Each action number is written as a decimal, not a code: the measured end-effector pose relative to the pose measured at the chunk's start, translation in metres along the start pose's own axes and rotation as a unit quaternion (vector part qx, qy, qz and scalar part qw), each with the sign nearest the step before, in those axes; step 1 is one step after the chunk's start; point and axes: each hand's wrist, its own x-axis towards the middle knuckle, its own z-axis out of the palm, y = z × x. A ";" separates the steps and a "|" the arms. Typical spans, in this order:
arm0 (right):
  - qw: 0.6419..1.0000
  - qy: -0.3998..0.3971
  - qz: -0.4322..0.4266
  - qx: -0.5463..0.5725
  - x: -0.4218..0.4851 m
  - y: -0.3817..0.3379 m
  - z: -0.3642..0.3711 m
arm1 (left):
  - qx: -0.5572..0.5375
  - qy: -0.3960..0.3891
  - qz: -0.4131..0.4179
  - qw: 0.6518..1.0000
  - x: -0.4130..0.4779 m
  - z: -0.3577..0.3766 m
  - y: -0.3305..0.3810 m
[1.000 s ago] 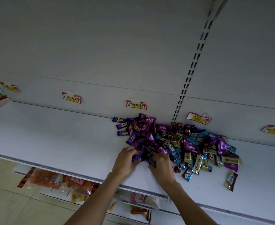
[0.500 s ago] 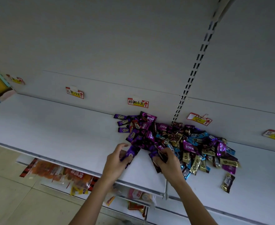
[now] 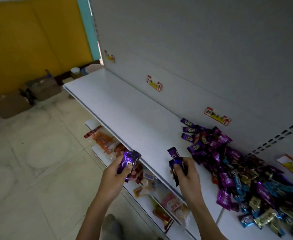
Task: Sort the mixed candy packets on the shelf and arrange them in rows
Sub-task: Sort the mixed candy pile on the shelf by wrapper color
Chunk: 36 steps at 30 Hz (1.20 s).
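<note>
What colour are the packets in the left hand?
Purple packets in the left hand; clearest in the head view.

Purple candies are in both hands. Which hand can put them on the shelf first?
Probably the right hand: it holds purple packets over the bare shelf. The left hand holds its bundle out past the shelf's front edge.

Purple, blue, gold candy packets (image 3: 242,172) heaped, white shelf (image 3: 125,108) right side

Yellow wall (image 3: 29,40): standing rear left, teal strip (image 3: 86,28) edging it. Pale tiled floor (image 3: 29,170): lying dimly lit below. Brown cardboard boxes (image 3: 43,87): sitting at the wall's foot. White back panel (image 3: 194,40): rising right, carrying price tags (image 3: 154,83).
</note>
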 end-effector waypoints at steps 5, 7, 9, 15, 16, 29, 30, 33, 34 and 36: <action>0.999 -0.023 -0.036 -0.007 0.011 -0.024 0.069 | -0.041 0.082 -0.002 0.996 0.015 -0.073 -0.004; 0.998 -0.033 -0.050 -0.033 0.018 -0.030 0.100 | -0.040 0.093 0.007 0.995 0.026 -0.101 -0.008; 0.997 -0.042 -0.058 -0.042 0.025 -0.036 0.133 | -0.035 0.099 0.010 0.994 0.039 -0.129 -0.011; 0.994 -0.077 -0.066 -0.043 0.055 -0.059 0.226 | -0.049 0.127 0.013 0.991 0.074 -0.209 -0.020; 0.994 -0.083 -0.064 -0.040 0.060 -0.064 0.239 | -0.056 0.138 0.010 0.989 0.080 -0.220 -0.021; 0.995 -0.082 -0.055 -0.032 0.197 -0.106 0.361 | 0.042 0.165 0.021 0.985 0.241 -0.300 -0.024; 0.996 -0.076 -0.049 -0.027 0.213 -0.111 0.368 | 0.046 0.157 0.023 0.986 0.259 -0.303 -0.022; 0.997 -0.070 -0.029 -0.020 0.253 -0.126 0.388 | 0.052 0.126 0.025 0.990 0.309 -0.314 -0.015; 0.997 -0.072 -0.026 -0.020 0.264 -0.130 0.394 | 0.055 0.119 0.027 0.991 0.323 -0.317 -0.012; 0.997 -0.072 -0.016 -0.020 0.284 -0.137 0.404 | 0.054 0.110 0.036 0.992 0.352 -0.321 -0.007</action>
